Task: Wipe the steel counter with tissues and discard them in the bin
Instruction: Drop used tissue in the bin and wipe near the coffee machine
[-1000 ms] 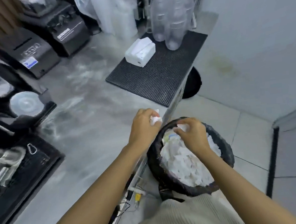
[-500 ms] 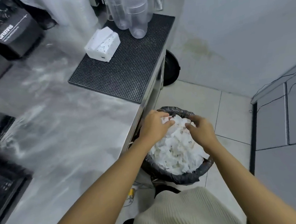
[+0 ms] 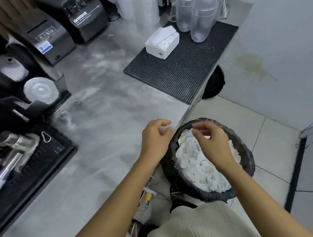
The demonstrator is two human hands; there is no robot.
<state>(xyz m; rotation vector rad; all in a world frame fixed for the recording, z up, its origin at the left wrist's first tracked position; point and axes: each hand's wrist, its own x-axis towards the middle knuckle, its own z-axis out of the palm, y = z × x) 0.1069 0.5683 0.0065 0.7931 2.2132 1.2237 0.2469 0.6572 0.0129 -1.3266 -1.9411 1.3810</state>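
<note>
Steel counter [image 3: 106, 146] edge beside full bin [image 3: 248, 159]

A single wide-angle camera, worn on the person's head, looks forward and steeply down from close range over the right edge of the bench [image 3: 100, 142] and the bin [image 3: 247, 158] beside it on the tiled floor [image 3: 247, 113]; the wearer's cream garment [image 3: 191, 229] fills the frame's bottom edge.

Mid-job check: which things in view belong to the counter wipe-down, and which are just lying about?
Job: steel counter, bin, used tissues in it, white box (probably tissues), left hand and right hand, both empty.
Lying about: black mat, clear bottles, blender bases, round lid.
</note>
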